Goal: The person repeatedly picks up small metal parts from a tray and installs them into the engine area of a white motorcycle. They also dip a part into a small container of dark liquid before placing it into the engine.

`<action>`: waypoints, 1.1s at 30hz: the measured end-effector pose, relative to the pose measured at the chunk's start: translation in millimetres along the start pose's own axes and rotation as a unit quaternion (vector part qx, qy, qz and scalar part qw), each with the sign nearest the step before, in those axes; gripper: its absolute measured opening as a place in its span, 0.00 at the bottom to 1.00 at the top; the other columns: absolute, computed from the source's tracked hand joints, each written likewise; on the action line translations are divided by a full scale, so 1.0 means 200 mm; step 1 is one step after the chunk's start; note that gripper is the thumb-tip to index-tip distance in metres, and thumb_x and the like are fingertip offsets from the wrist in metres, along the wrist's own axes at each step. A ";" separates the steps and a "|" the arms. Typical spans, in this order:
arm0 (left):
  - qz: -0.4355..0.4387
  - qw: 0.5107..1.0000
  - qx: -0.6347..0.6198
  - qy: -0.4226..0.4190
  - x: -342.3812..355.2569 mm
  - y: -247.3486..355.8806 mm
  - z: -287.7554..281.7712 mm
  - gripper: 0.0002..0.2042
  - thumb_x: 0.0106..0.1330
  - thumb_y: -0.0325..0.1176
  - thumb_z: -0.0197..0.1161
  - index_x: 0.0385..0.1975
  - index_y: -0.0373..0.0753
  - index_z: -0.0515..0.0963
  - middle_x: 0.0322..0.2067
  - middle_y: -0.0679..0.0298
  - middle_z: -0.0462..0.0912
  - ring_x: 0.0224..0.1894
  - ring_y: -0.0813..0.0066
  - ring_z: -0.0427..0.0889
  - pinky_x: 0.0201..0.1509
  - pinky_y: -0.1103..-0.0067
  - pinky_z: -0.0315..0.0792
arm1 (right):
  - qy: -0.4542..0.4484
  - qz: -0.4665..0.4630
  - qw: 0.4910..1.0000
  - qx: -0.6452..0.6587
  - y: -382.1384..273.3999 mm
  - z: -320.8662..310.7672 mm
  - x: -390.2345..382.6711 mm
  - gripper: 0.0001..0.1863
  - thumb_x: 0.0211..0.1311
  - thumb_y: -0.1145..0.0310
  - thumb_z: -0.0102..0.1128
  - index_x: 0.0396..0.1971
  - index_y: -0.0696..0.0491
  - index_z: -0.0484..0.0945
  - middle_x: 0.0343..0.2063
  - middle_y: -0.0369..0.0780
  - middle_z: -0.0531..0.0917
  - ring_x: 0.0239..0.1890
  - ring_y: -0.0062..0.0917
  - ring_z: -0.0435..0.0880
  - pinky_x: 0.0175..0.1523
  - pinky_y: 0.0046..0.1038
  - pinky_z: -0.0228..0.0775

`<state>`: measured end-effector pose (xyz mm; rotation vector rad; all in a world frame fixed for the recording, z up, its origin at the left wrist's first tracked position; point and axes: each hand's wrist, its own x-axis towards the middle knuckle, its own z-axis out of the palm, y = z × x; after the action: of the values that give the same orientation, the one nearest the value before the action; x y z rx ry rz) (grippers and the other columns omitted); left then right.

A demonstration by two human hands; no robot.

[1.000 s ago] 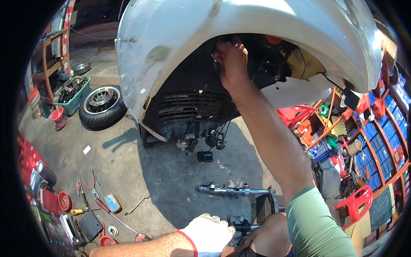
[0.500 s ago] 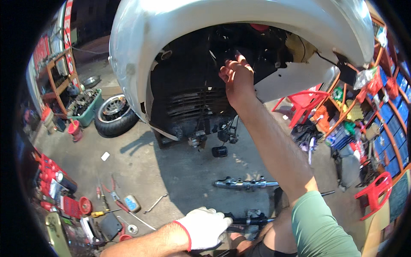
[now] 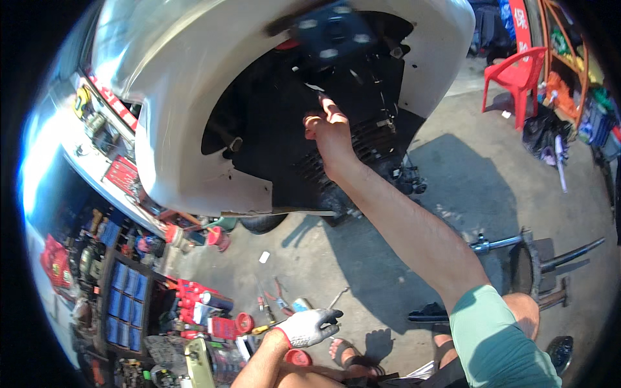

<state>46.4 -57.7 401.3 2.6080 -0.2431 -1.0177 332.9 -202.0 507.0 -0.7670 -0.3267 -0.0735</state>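
Observation:
A large white vehicle body shell (image 3: 187,123) with a dark, rounded opening fills the upper part of the view. Into that opening reaches my bare right hand (image 3: 331,139), its index finger raised and the others curled in. Whether the fingertips pinch some small dark part there is too dark to make out. Above the hand, a dark plate with bright round spots (image 3: 333,32) is blurred. My left hand (image 3: 310,328), in a white work glove with dark fingertips, hovers low over the floor, fingers stretched out and holding nothing. Near it lie a wrench (image 3: 338,297) and pliers (image 3: 280,299).
Red tool cases (image 3: 223,328) and a blue-drawer cabinet (image 3: 127,301) stand at left. A metal fork tube (image 3: 498,244) lies on the floor at right, with a hammer (image 3: 555,297) beyond my knee. At upper right is a red plastic chair (image 3: 517,81).
The view has swung left and tilted, so the shell appears turned and more of the left side shows. My right hand stays inside the opening. My left hand's fingers are now more stretched out.

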 end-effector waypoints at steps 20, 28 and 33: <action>-0.291 0.953 -0.079 0.021 -0.27 -0.51 0.24 0.29 0.77 0.54 0.54 0.70 0.40 0.71 0.64 0.50 0.78 0.67 0.57 0.76 0.69 0.70 0.69 | -0.004 -0.211 0.954 -0.213 0.17 0.12 0.20 0.36 0.66 0.73 0.60 0.75 0.54 0.63 0.53 0.52 0.78 0.50 0.42 0.85 0.55 0.40 0.81; -0.267 0.946 -0.182 0.002 -0.32 -0.59 0.35 0.29 0.78 0.51 0.56 0.70 0.38 0.71 0.64 0.53 0.79 0.66 0.65 0.77 0.70 0.73 0.68 | -0.017 -0.226 0.960 -0.163 0.14 0.17 0.24 0.34 0.65 0.73 0.60 0.72 0.55 0.67 0.48 0.49 0.80 0.44 0.42 0.87 0.49 0.40 0.82; -0.299 0.903 -0.298 0.077 -0.31 -0.69 0.37 0.25 0.79 0.41 0.57 0.71 0.35 0.69 0.62 0.57 0.81 0.61 0.73 0.78 0.66 0.76 0.72 | 0.007 -0.302 0.938 -0.172 0.17 0.20 0.27 0.34 0.62 0.75 0.62 0.70 0.56 0.68 0.44 0.48 0.81 0.40 0.41 0.87 0.43 0.40 0.84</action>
<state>-44.2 69.1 338.6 2.1809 0.8294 -0.8583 379.7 -146.3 528.8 -0.9883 -0.5359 -0.7318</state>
